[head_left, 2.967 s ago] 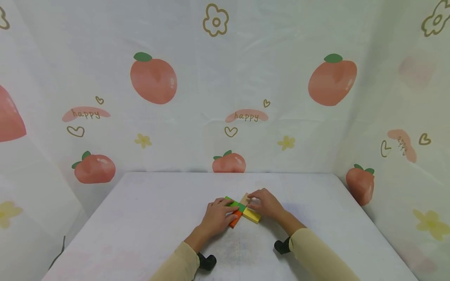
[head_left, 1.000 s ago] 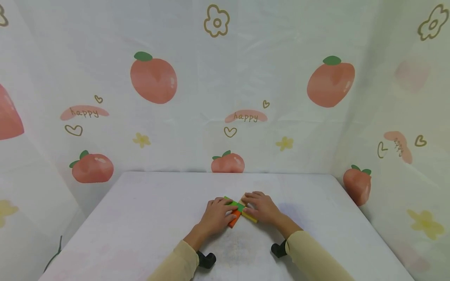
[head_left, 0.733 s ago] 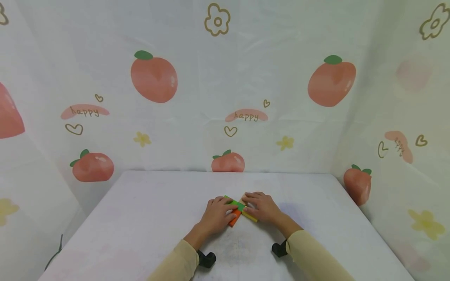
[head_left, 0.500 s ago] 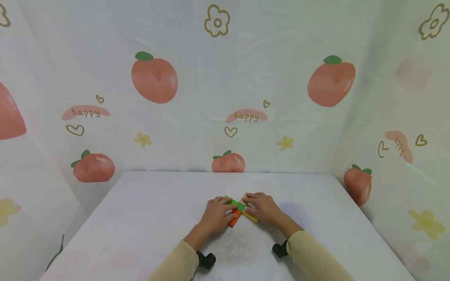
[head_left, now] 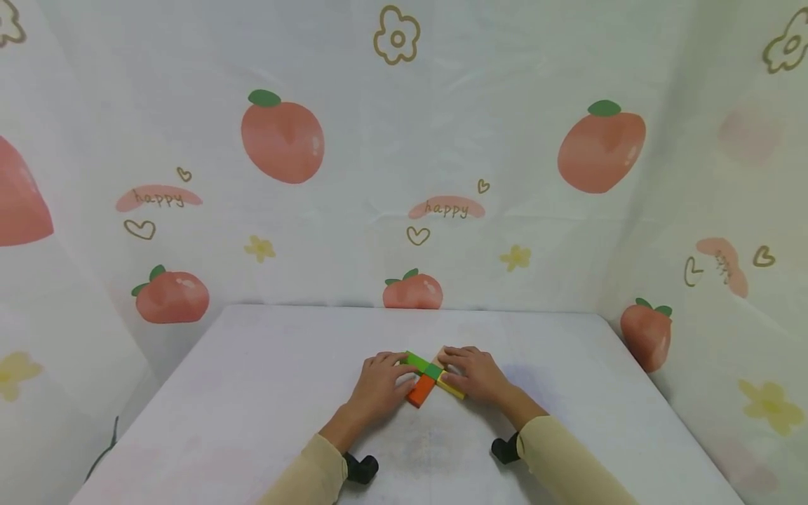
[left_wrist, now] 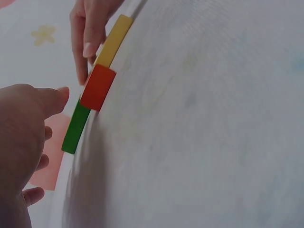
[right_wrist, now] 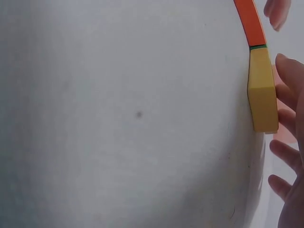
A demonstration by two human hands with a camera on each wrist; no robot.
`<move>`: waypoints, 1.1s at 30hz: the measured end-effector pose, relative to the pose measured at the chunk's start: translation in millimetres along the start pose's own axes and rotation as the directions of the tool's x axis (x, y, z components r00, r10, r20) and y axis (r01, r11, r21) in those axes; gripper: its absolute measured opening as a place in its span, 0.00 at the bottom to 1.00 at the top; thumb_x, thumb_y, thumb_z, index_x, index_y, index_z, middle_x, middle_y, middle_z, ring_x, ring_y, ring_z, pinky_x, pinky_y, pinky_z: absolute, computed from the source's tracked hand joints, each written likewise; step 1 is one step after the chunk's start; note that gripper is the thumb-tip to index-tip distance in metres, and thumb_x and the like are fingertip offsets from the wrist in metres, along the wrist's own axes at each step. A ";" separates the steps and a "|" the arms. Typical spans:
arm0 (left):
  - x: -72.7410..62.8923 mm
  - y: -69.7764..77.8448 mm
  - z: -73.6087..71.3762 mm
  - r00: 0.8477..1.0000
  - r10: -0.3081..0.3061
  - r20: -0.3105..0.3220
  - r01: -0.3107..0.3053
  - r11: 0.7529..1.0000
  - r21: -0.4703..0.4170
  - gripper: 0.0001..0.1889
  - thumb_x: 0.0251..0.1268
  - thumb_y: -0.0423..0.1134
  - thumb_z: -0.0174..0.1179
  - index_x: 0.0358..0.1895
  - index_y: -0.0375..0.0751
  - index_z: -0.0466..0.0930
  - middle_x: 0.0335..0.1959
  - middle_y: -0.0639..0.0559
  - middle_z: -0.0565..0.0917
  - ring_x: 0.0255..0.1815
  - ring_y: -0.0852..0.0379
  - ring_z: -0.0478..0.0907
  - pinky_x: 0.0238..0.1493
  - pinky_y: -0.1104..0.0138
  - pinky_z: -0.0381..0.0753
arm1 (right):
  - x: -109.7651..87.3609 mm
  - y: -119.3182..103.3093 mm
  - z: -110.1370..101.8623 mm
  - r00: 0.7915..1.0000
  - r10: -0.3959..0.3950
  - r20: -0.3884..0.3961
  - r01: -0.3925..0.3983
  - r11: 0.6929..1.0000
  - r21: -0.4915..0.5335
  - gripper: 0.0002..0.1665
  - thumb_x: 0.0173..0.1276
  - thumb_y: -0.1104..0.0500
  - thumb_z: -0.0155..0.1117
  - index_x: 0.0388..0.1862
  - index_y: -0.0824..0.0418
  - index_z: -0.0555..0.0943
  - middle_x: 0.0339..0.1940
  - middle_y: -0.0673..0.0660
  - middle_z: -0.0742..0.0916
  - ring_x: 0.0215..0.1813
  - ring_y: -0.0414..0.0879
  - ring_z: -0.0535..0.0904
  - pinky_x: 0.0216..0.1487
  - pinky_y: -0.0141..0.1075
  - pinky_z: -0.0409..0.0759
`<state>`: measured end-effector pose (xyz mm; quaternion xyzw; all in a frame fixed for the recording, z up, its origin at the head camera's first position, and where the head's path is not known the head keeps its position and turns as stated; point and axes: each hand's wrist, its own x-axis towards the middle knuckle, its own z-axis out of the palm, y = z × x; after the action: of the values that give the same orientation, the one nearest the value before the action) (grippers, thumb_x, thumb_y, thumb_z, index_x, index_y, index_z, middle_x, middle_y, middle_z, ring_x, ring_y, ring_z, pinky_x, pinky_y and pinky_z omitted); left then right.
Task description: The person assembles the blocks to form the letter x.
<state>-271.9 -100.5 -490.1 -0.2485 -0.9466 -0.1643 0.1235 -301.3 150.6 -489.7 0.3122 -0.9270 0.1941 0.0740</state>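
Note:
Flat wooden blocks form a cross on the white table: a light green block (head_left: 414, 361), a small darker green block (head_left: 433, 372) in the middle, an orange-red block (head_left: 421, 391), a yellow block (head_left: 451, 387) and a plain wood block (head_left: 439, 355). My left hand (head_left: 379, 386) is beside the green and orange blocks with loose fingers; the left wrist view shows its thumb apart from them. My right hand (head_left: 476, 375) lies over the yellow and plain blocks, partly covering both. In the right wrist view its relaxed fingers are next to the yellow block (right_wrist: 262, 90).
The white table (head_left: 252, 421) stretches to a cloth backdrop (head_left: 353, 245) printed with fruit and flowers. Each wrist wears a black mount (head_left: 361, 468). A thin dark cable (head_left: 104, 452) hangs at the left table edge.
Over three seconds my right hand lowered onto the plain and yellow blocks and stayed there. Since half a second ago my left hand has drawn back left, uncovering more of the green and orange blocks.

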 end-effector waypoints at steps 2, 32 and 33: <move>-1.5 -3.2 -1.4 1.000 -0.009 -0.005 0.009 1.000 -0.003 0.17 0.68 0.50 0.60 0.57 0.56 0.82 0.62 0.52 0.77 0.62 0.48 0.69 0.58 0.49 0.66 | -0.1 1.3 -0.1 1.000 0.017 0.007 -0.017 1.000 0.007 0.28 0.70 0.45 0.61 0.64 0.57 0.78 0.67 0.55 0.77 0.63 0.57 0.72 0.55 0.60 0.69; -31.9 -55.1 -28.9 0.991 -0.086 -0.099 0.087 0.996 -0.001 0.16 0.64 0.47 0.64 0.55 0.52 0.84 0.61 0.49 0.77 0.61 0.44 0.71 0.57 0.46 0.69 | -35.4 7.9 -11.8 0.978 0.103 -0.184 -0.093 0.994 0.063 0.22 0.63 0.54 0.69 0.56 0.60 0.82 0.59 0.59 0.81 0.62 0.58 0.72 0.56 0.60 0.69; -33.4 -57.3 -30.5 0.991 -0.087 -0.105 0.088 0.996 -0.002 0.16 0.64 0.46 0.65 0.54 0.52 0.84 0.61 0.49 0.78 0.61 0.44 0.71 0.57 0.46 0.69 | -39.9 10.1 -13.3 0.975 0.113 -0.192 -0.103 0.993 0.064 0.22 0.63 0.54 0.70 0.55 0.60 0.82 0.59 0.59 0.82 0.62 0.59 0.72 0.56 0.60 0.68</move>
<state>-268.3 -173.3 -487.0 -0.1976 -0.9490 -0.1810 0.1659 -275.5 185.4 -491.0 0.2426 -0.9253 0.2524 0.1457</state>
